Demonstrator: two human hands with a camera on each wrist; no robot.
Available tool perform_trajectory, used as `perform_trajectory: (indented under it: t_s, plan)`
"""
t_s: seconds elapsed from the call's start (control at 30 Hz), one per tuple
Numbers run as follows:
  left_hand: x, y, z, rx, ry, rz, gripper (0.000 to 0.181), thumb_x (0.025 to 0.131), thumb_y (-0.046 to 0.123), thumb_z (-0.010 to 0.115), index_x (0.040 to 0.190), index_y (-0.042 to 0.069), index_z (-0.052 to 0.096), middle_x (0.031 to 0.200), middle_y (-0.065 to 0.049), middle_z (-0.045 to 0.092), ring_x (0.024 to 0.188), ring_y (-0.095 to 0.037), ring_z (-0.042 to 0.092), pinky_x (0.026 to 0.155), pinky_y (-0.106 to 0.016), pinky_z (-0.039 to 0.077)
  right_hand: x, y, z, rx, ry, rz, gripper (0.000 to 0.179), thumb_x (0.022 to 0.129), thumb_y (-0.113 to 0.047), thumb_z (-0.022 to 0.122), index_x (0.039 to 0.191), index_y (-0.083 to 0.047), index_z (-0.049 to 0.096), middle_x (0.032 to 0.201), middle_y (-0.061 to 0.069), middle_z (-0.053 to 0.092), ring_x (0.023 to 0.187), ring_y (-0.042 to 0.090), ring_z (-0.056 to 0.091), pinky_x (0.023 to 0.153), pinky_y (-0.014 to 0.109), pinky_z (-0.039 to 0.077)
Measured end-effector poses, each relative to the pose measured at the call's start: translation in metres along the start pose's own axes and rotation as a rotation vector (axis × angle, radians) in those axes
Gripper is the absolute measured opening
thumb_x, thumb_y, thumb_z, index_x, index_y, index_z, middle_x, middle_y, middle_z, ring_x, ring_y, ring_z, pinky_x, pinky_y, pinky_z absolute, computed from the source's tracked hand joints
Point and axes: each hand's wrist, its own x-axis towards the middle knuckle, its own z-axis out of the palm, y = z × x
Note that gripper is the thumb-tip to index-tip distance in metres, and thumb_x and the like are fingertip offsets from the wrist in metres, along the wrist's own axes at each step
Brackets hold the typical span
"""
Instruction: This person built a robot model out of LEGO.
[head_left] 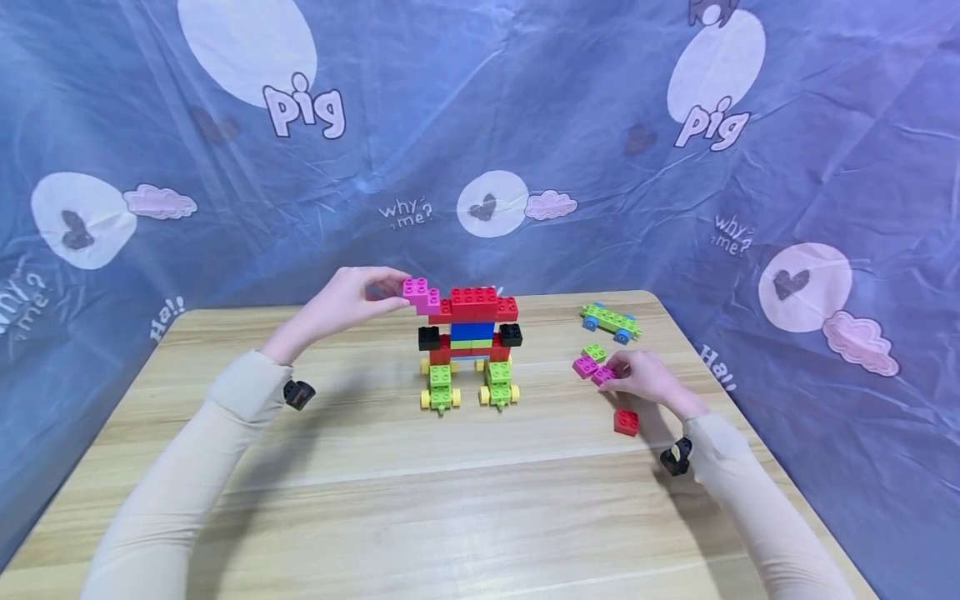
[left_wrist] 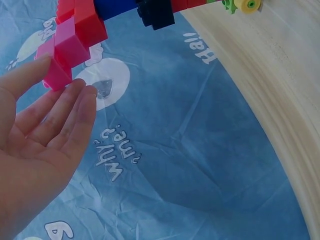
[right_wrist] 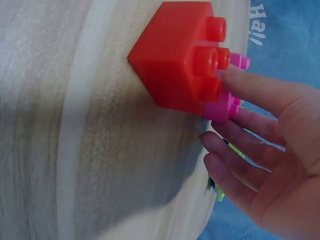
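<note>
A figure of toy building blocks stands at the middle of the table, in red, blue, black and green with yellow wheels. My left hand pinches the outer end of the stepped pink bricks at the figure's upper left, thumb on one side and fingertips on the other. Over on the right, my right hand has its thumb and fingers around a pink brick low at the tabletop. Another pink brick and a green brick lie beside it. A loose red brick partly hides the pink one in the right wrist view.
A green wheeled base with blue wheels sits near the back right edge of the wooden table. Behind the table hangs a blue printed cloth, which also runs down both sides.
</note>
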Motion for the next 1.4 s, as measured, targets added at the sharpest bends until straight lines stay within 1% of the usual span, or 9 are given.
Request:
perform_trajectory:
  t_s: [0.17, 0.3, 0.43, 0.53, 0.7, 0.83, 1.0, 1.23, 1.4]
  plan:
    - [-0.001, -0.001, 0.0, -0.004, -0.005, -0.005, 0.041, 0.092, 0.026, 0.072, 0.129, 0.009, 0.064, 0.11, -0.01, 0.075, 0.102, -0.023, 0.07, 0.087, -0.042, 0.059, 0.0, 0.002, -0.006, 0.027, -0.022, -0.015, 0.028, 0.082, -0.015, 0.079, 0.099, 0.005, 0.069, 0.09, 0.018, 0.073, 0.08, 0.025, 0.068, 0.076, 0.041, 0.058]
    - [-0.001, 0.0, 0.001, -0.013, -0.004, 0.005, 0.042, 0.092, 0.025, 0.072, 0.129, 0.008, 0.064, 0.112, -0.012, 0.074, 0.103, -0.024, 0.07, 0.088, -0.042, 0.059, 0.001, -0.001, -0.019, 0.017, 0.02, -0.062, 0.027, 0.082, -0.01, 0.077, 0.1, 0.008, 0.068, 0.091, 0.021, 0.072, 0.08, 0.029, 0.07, 0.076, 0.044, 0.059]
    - [-0.001, 0.0, 0.002, -0.015, -0.002, 0.011, 0.042, 0.092, 0.025, 0.071, 0.129, 0.007, 0.064, 0.113, -0.013, 0.074, 0.103, -0.025, 0.07, 0.089, -0.042, 0.059, 0.006, -0.011, -0.035, 0.007, 0.057, -0.11, 0.025, 0.082, -0.009, 0.077, 0.1, 0.006, 0.069, 0.089, 0.02, 0.073, 0.079, 0.029, 0.071, 0.075, 0.045, 0.06]
    - [-0.002, -0.001, 0.003, -0.017, 0.0, 0.015, 0.042, 0.092, 0.025, 0.071, 0.129, 0.007, 0.064, 0.113, -0.015, 0.074, 0.103, -0.026, 0.07, 0.089, -0.043, 0.059, 0.011, -0.022, -0.046, -0.007, 0.084, -0.136, 0.023, 0.083, -0.011, 0.077, 0.1, 0.002, 0.071, 0.088, 0.016, 0.075, 0.079, 0.027, 0.071, 0.075, 0.043, 0.06]
    - [-0.001, -0.001, 0.004, -0.023, 0.002, 0.019, 0.042, 0.092, 0.024, 0.071, 0.129, 0.006, 0.064, 0.112, -0.014, 0.074, 0.103, -0.026, 0.07, 0.09, -0.044, 0.059, 0.02, -0.046, -0.059, -0.035, 0.133, -0.232, 0.018, 0.083, -0.009, 0.077, 0.098, 0.0, 0.071, 0.086, 0.011, 0.075, 0.079, 0.025, 0.071, 0.073, 0.042, 0.06]
    - [-0.001, -0.001, 0.004, -0.017, 0.005, 0.02, 0.042, 0.092, 0.024, 0.071, 0.129, 0.006, 0.064, 0.112, -0.013, 0.074, 0.103, -0.025, 0.07, 0.09, -0.042, 0.059, 0.026, -0.068, -0.068, -0.037, 0.125, -0.288, 0.017, 0.084, -0.007, 0.076, 0.098, -0.001, 0.071, 0.088, 0.012, 0.075, 0.082, 0.025, 0.072, 0.076, 0.044, 0.06]
    - [-0.001, -0.001, 0.003, -0.013, 0.007, 0.011, 0.042, 0.092, 0.025, 0.071, 0.129, 0.006, 0.064, 0.112, -0.013, 0.074, 0.103, -0.025, 0.07, 0.089, -0.041, 0.059, 0.035, -0.089, -0.078, -0.043, 0.106, -0.298, 0.023, 0.085, -0.009, 0.076, 0.105, 0.0, 0.07, 0.098, 0.015, 0.073, 0.09, 0.03, 0.072, 0.083, 0.047, 0.059]
    - [-0.002, 0.001, 0.001, -0.012, 0.008, 0.015, 0.042, 0.092, 0.025, 0.071, 0.129, 0.006, 0.064, 0.112, -0.013, 0.074, 0.103, -0.025, 0.07, 0.089, -0.041, 0.059, 0.049, -0.115, -0.087, -0.028, 0.109, -0.368, 0.028, 0.086, -0.011, 0.076, 0.11, 0.0, 0.068, 0.102, 0.016, 0.072, 0.094, 0.031, 0.071, 0.082, 0.045, 0.06]
    - [-0.002, 0.001, 0.001, -0.015, 0.008, 0.016, 0.042, 0.092, 0.025, 0.071, 0.129, 0.006, 0.064, 0.112, -0.013, 0.074, 0.103, -0.025, 0.07, 0.089, -0.041, 0.059, 0.056, -0.136, -0.089, 0.017, 0.079, -0.392, 0.029, 0.088, -0.012, 0.074, 0.114, -0.001, 0.067, 0.107, 0.015, 0.071, 0.098, 0.029, 0.07, 0.085, 0.044, 0.061]
